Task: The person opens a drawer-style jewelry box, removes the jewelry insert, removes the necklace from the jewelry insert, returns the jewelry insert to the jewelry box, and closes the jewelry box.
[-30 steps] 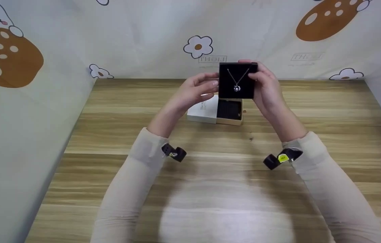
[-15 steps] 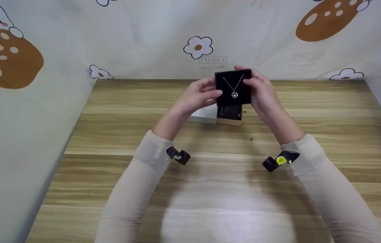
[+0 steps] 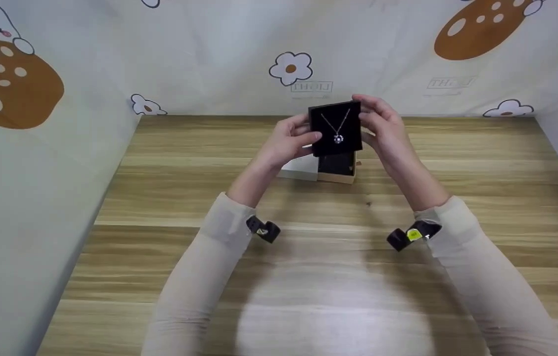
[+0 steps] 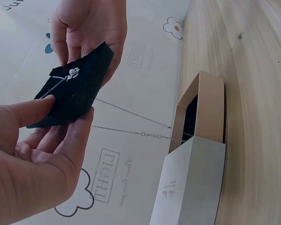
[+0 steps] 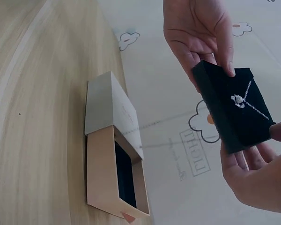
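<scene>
A black velvety jewelry pad [image 3: 326, 143] is held up and tilted above the table. A silver necklace [image 3: 338, 139] with a round, sparkly pendant [image 5: 238, 101] lies across its face. My left hand [image 3: 284, 141] pinches the pad's left side, thumb in front and fingers behind. At the opposite edge, my right hand [image 3: 388, 126] grips with its thumb near the corner; its other fingertips are partly hidden behind. In the left wrist view, two strands of chain [image 4: 131, 112] trail from behind the pad toward the box [image 4: 210, 112].
Below the hands, a white sleeve [image 3: 299, 174] partly covers a tan box drawer [image 3: 337, 178] with a dark inside. A small tab [image 5: 128, 217] sticks out of the drawer's end. The wooden table [image 3: 160, 207] meets a patterned backdrop [image 3: 209, 59] just behind.
Both hands have lowered the pad and shifted it left, tilting it. My left thumb has come onto the pad's face, while my right thumb has slid back to its edge.
</scene>
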Available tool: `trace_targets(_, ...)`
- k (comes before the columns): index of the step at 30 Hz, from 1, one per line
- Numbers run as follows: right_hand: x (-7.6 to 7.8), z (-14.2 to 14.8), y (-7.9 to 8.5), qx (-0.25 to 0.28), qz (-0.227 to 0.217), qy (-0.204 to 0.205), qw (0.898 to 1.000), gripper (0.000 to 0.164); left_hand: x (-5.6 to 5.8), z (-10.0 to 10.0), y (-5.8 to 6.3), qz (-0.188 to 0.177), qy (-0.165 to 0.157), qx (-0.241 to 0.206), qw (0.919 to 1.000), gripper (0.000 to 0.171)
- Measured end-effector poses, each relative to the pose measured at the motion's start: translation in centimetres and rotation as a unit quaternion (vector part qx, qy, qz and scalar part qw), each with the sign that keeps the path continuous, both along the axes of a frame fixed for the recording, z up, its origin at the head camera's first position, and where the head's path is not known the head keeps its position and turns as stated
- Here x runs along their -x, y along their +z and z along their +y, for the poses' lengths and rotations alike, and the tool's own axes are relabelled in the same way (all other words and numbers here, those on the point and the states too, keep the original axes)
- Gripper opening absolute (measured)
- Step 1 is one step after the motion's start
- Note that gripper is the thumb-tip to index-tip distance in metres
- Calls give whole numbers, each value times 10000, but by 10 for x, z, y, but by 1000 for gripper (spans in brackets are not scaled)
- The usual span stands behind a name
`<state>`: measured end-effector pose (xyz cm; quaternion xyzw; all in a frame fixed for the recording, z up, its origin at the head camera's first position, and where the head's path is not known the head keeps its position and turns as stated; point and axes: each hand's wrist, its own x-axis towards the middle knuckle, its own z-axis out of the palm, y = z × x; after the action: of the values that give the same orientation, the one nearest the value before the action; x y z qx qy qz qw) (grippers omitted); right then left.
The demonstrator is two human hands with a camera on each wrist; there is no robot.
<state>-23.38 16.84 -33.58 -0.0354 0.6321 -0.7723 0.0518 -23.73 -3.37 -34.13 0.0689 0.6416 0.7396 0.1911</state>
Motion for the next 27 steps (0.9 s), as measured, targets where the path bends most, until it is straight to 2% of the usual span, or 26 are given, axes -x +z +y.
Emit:
trace_targets(10, -4, 3, 2, -496, 705, -686, 9939, 26, 3, -3, -4, 177, 547, -246, 9980, 45)
trace_targets(13, -5, 2, 3, -564, 944, -745, 9911, 23, 3, -3, -4, 254, 705, -283, 9968, 45)
trace_targets(18, -7, -3, 4, -661, 1236, -550, 9886, 23, 2, -2, -6, 415, 891, -273, 9948, 46)
trace_targets(27, -12, -17, 8, -845, 1514, -122, 9848, 28, -5, 4, -6, 550, 826, -154, 9949, 45)
